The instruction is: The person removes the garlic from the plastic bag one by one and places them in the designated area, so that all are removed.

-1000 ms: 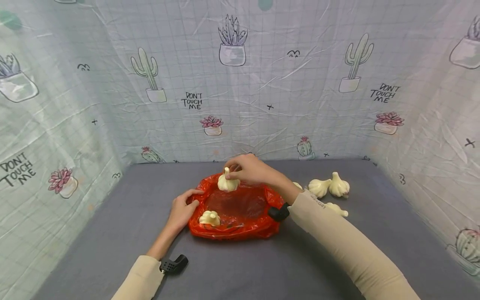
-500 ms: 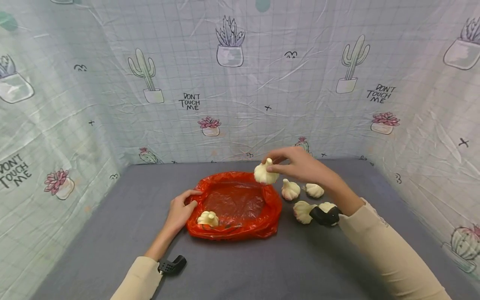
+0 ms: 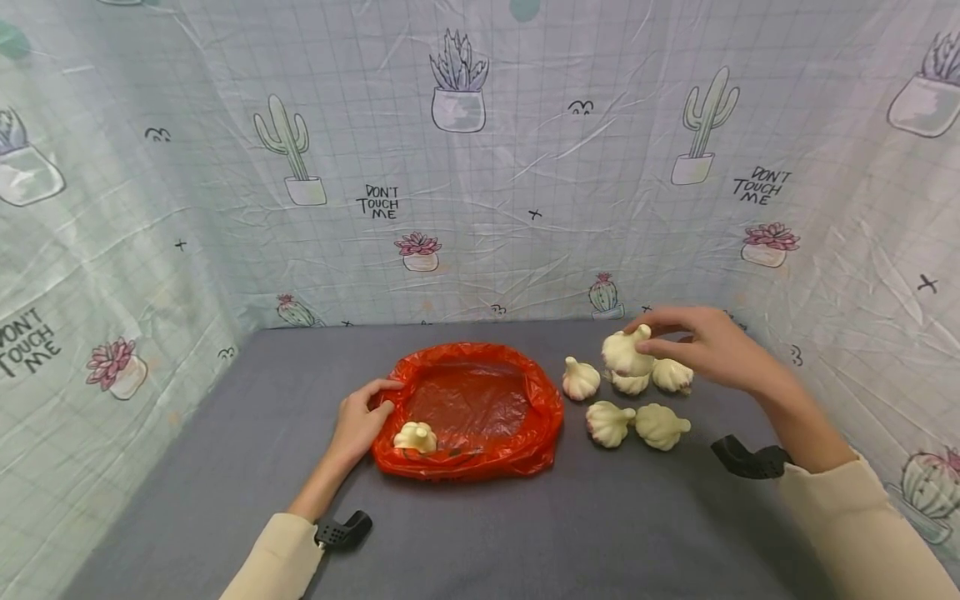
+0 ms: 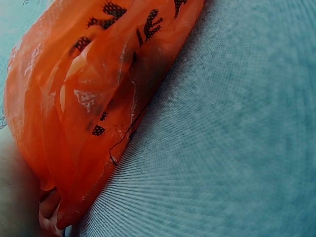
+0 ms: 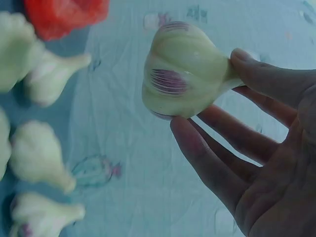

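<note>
A garlic bulb (image 5: 182, 74) with purple streaks is pinched by my right hand (image 3: 701, 342) near its neck, with its root end facing left in the head view. It overlaps a garlic bulb (image 3: 630, 384) on the table behind it. My left hand (image 3: 360, 421) grips the left rim of a red plastic bag (image 3: 465, 464), whose mouth is spread wide. One garlic bulb (image 3: 416, 437) sits inside the bag at its front left. In the left wrist view, the bag's side (image 4: 98, 98) with black print fills the upper left and covers most of that hand.
Several more garlic bulbs lie right of the bag, among them a bulb (image 3: 581, 379) close to its rim and a bulb (image 3: 662, 427) at the front right. A patterned curtain (image 3: 480, 167) encloses the back and sides of the grey table (image 3: 480, 542).
My right hand has carried the garlic bulb rightward, from above the bag to over the bulbs on the right. My left hand has stayed on the bag's rim.
</note>
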Tool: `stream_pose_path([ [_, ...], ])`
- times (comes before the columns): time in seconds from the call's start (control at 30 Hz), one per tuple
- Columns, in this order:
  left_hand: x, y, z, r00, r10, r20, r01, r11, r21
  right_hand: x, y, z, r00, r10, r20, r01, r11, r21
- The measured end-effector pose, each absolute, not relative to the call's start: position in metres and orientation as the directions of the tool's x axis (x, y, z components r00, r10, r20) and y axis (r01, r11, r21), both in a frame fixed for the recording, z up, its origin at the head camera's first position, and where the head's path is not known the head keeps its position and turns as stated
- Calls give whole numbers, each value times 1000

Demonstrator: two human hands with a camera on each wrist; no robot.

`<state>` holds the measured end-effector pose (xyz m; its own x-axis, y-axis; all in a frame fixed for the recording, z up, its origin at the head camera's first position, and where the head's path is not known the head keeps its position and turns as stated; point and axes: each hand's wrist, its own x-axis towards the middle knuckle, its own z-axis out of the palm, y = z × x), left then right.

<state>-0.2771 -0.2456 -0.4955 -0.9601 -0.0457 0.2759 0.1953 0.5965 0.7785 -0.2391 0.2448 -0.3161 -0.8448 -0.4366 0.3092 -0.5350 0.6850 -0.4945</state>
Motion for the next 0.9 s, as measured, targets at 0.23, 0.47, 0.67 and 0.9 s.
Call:
stream_pose_path([
  [0.23,-277,-246,-496,-959,-48,280,194,607,770,-232,279,-332,-876,-382,293,-481,729,-487],
  [0.47,-276,-246,-496,-956,-50,289,200,612,765,-233,310,-348,-899,-368,237,-437,751,-495],
  [0.67,-276,-246,-497,-957,-51,284,195,611,767,-232,328,-361,-911,-383,155,-407,765,-499],
  [0.9,-277,-246,-496,-958,-50,284,196,608,769,-236,341,-377,-920,-376,112,-376,765,-523],
])
